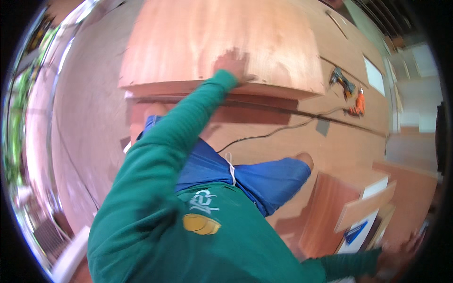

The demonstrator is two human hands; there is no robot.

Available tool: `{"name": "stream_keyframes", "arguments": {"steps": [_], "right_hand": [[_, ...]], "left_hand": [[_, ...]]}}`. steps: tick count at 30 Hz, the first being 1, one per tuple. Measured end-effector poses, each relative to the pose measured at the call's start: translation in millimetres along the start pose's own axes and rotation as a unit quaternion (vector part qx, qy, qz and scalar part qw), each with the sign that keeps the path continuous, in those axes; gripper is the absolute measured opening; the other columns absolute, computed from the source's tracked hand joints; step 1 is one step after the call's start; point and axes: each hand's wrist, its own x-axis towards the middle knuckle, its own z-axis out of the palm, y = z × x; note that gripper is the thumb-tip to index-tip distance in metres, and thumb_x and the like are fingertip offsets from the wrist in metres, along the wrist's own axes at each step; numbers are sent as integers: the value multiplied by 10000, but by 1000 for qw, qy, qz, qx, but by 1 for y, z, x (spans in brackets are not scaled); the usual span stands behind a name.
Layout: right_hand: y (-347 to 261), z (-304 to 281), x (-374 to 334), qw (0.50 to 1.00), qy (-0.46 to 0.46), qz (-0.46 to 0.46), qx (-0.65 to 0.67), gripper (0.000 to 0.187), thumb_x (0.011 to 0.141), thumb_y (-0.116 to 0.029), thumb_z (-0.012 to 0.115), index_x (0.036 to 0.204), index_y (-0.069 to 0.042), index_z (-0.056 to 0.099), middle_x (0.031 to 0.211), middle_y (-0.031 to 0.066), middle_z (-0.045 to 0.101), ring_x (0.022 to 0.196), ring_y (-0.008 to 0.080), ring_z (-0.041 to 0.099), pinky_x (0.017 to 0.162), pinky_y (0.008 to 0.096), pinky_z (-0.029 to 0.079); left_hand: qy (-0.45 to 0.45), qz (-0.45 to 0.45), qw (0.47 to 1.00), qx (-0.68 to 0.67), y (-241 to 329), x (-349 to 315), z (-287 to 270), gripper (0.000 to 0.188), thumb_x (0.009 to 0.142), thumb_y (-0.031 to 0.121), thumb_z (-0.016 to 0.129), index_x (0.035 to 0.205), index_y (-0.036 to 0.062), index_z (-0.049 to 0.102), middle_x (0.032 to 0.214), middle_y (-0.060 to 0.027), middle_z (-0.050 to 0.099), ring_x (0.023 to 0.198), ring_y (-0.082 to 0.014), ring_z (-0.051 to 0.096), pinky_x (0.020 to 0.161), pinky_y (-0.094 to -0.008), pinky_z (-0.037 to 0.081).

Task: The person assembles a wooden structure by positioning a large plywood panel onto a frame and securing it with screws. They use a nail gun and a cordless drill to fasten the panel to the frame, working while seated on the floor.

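Observation:
A large wooden panel box [188, 42] with a smooth pale reddish top lies before me at the upper middle. My left hand [232, 65] rests on its top close to the near edge, fingers spread and holding nothing. Small dark screw heads or holes dot that edge. Far out at the lower right, my right hand [401, 254] reaches past a stack of boards. Motion blurs its fingers and the dim rim hides detail, so whether it grips anything cannot be made out. Nearest to it are a brown board [325, 212] and a blue triangular tool [356, 232].
To the right of the box lie a dark yellow-marked power drill [343, 84] and an orange power tool [359, 103]. A dark cord [264, 137] curves over the wooden floor near my knees. More boards [406, 184] lean at the right; a white sheet [374, 75] lies farther off.

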Motion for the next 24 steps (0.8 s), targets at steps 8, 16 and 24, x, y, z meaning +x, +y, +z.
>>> {"name": "stream_keyframes", "arguments": {"steps": [8,16,24], "right_hand": [[-186,192,-65,899,-231,-138,346,297,1041,-240,647,1210,-4,712,1161,123,714,1075,268,667,964,410,564],[-245,247,-79,835,-269,-169,449,265,1050,-260,623,1177,-35,681,1097,85,676,1013,233,638,933,386,548],[-268,255,-78,808,-267,-201,485,237,1058,-279,598,1144,-65,650,1034,47,639,951,198,610,903,362,533]], "left_hand": [[-98,-101,990,-31,42,2,1,1262,859,728,783,1769,166,114,1813,-281,-3,1663,-528,-33,1281,-752,86],[-62,-106,992,-42,42,5,15,1290,832,702,826,1770,163,122,1815,-277,-5,1670,-506,-34,1289,-726,94],[-14,-115,991,-63,38,13,42,1327,790,643,891,1771,181,126,1822,-256,-16,1675,-488,-50,1302,-703,48]]}}
